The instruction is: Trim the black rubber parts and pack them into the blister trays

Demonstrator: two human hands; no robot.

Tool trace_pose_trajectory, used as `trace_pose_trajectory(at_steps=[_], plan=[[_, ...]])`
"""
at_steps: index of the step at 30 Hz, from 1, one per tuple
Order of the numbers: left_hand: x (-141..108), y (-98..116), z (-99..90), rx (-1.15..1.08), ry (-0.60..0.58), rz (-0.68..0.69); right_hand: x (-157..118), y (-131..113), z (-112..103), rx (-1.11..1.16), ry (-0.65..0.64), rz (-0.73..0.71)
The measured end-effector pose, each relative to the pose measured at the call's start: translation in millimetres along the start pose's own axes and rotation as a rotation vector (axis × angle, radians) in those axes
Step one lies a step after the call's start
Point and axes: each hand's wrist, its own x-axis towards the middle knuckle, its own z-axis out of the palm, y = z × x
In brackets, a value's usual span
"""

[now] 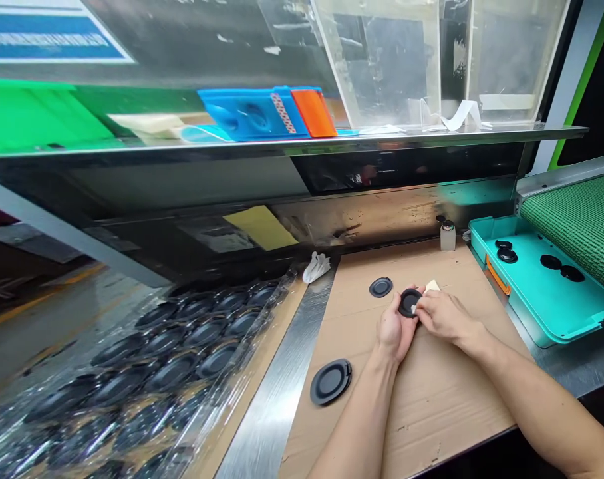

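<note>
Here's the left hand [394,326], fingers wrapped round the held black disc [409,303], out over the cardboard sheet [456,392]; the right hand [442,316] meets it, fingertips pinched on a small pale piece [414,309] at the disc's edge! From that disc, a second black disc [380,287] lies near at ten o'clock, a larger black disc [330,382] between seven and eight, a whitish bottle [448,238] at one, and a teal tray [546,293] near three.

Metal shelf [406,139]; grey floor [82,306]
</note>
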Motion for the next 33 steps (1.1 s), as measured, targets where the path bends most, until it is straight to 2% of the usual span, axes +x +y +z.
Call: trace_pose_trajectory(at_steps=[3,6,12,14,17,18,19,22,24,29,33], plan=[[0,-3,1.7,-0.015,-0.026,0.02,0,1,-7,-0.092,0.084,0.096],[0,-6,2.3,-0.017,-0.011,0.008,1,0,-10,-0.101,0.004,0.021],[1,-2,-0.3,0.039,0.002,-0.007,-1,1,-18,-0.175,-0.03,0.122],[2,2,-0.8,0.067,0.023,0.0,-3,2,-23,-0.146,-0.122,0.115],[3,11,-2.5,0.069,0.084,0.025,-5,5,-33,-0.058,-0.342,0.143],[3,15,-3.3,0.057,0.101,0.034,-5,7,-36,-0.033,-0.368,0.165],[2,19,-4.1,0.041,0.107,0.037,-5,9,-39,-0.023,-0.346,0.203],[0,27,-5.6,-0.026,0.072,0.004,-3,15,-40,-0.092,-0.105,0.371],[-1,29,-6.0,-0.069,0.038,-0.025,-2,19,-35,-0.15,-0.015,0.436],[0,29,-7.3,-0.081,0.034,-0.011,-1,23,-13,-0.11,-0.109,0.334],[4,24,-6.8,-0.093,0.09,0.055,1,11,4,0.049,0.085,0.213]])
